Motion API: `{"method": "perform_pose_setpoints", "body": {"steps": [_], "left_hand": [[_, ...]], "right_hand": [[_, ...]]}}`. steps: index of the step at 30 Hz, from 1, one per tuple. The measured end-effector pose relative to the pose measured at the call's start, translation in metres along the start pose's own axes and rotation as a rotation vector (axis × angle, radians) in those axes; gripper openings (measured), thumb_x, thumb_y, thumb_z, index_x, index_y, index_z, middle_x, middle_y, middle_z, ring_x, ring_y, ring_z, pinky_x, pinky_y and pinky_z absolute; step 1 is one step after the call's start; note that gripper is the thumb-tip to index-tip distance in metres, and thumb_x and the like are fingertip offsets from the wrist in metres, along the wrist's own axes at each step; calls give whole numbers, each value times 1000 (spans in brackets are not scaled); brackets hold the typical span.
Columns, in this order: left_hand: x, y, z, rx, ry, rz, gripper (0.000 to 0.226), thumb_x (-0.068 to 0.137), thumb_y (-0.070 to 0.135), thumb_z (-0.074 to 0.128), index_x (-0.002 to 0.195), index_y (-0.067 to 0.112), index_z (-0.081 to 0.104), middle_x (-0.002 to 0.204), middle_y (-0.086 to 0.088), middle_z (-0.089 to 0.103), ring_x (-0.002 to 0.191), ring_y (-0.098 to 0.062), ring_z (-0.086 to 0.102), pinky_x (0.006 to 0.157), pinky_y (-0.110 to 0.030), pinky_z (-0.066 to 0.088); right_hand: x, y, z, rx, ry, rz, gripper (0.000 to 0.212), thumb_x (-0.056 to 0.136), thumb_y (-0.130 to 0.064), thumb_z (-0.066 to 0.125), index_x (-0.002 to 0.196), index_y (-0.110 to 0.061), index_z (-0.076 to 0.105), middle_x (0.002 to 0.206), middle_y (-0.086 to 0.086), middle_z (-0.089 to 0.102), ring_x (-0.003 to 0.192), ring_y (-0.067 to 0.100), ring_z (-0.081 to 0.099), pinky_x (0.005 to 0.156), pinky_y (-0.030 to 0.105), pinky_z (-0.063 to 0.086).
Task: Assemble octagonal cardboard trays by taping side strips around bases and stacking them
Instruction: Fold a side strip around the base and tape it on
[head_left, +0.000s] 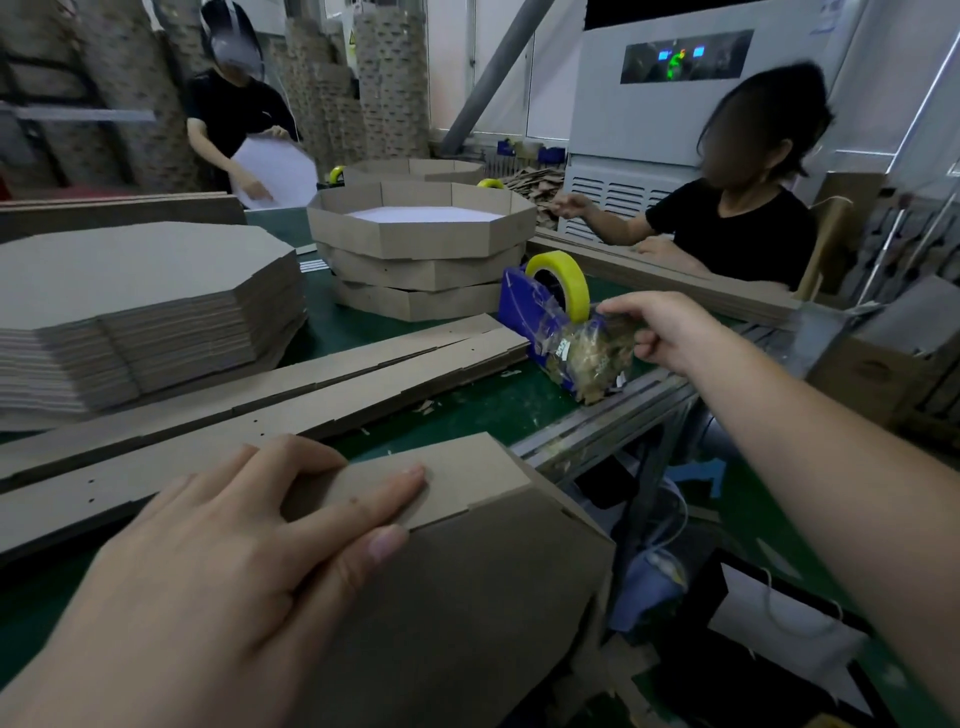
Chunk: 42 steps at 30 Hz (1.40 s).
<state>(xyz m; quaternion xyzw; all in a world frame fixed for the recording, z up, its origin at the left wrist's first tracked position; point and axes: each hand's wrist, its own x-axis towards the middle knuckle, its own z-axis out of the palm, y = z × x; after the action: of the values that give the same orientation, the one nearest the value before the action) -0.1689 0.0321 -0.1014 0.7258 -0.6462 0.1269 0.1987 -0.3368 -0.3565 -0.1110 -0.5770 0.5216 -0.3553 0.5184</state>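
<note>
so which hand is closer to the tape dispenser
Right. The right hand pinches the tape right at the tape dispenser; the left hand lies flat on a cardboard piece nearer the camera.

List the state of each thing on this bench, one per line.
left hand: flat, pressing on the unfinished tray.
right hand: pinching the tape end at the dispenser.
tape roll: mounted on the dispenser.
finished trays: three stacked, top one open upward.
flat bases: piled, unassembled.
side strips: lying flat, unfolded.
</note>
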Motion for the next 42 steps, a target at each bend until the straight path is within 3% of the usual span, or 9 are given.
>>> {"method": "perform_pose_setpoints", "body": {"steps": [5,10,13,17,21,28,31,36,42], "left_hand": [[0,-2,1,0,9,6,40,94,63,25,128,59,46,100,9,57,80,-25,59,63,-45,50],[0,-4,3,-13,12,2,39,94,64,24,128,63,44,102,11,56,82,-24,59,64,-46,50],[0,-4,3,-7,26,6,39,95,63,25,127,60,47,103,11,56,84,-23,60,63,-46,50],[-2,-3,1,-44,43,1,40,94,63,27,126,54,51,104,11,58,87,-24,62,65,-46,51],[-1,1,-2,-29,56,21,39,94,59,29,117,45,58,101,9,60,84,-24,62,64,-44,51],[0,8,-7,-5,58,41,38,90,51,37,105,36,68,99,8,62,84,-24,64,61,-44,52],[0,8,-8,19,72,59,37,89,48,39,107,35,69,101,7,63,86,-24,65,61,-43,53],[-2,7,-8,36,80,78,37,89,44,40,106,30,70,101,4,64,84,-25,64,58,-43,53],[-2,6,-7,19,88,84,35,88,45,42,100,27,69,101,5,64,85,-24,65,60,-43,52]], "right_hand": [[-11,0,5,283,41,-18,1,76,-14,71,75,-14,72,55,-11,47,42,3,31,52,20,34],[-26,39,-5,634,-52,-190,38,82,0,54,47,-15,54,54,-3,48,52,8,44,70,25,45],[-31,48,-5,456,49,-227,36,81,1,56,47,-11,55,52,0,46,53,11,45,69,29,44],[-36,52,-15,-215,360,-196,21,77,-14,66,62,-1,60,62,19,52,64,28,55,73,36,46],[-79,46,-11,-158,352,-302,6,83,-22,71,77,-22,73,92,0,68,100,21,61,89,39,45],[-237,23,43,142,-165,-628,16,72,-41,74,81,-28,76,69,-15,66,66,-5,60,65,10,44],[-281,28,67,384,-389,-515,20,68,-39,70,77,-22,78,47,-16,57,44,-5,52,46,3,36],[-297,46,102,536,-310,-195,14,62,-31,71,62,-19,77,34,-7,47,32,-1,42,40,6,30],[-304,44,113,580,-156,-68,33,43,-41,90,58,-15,76,31,-5,35,30,4,26,35,13,22]]}}
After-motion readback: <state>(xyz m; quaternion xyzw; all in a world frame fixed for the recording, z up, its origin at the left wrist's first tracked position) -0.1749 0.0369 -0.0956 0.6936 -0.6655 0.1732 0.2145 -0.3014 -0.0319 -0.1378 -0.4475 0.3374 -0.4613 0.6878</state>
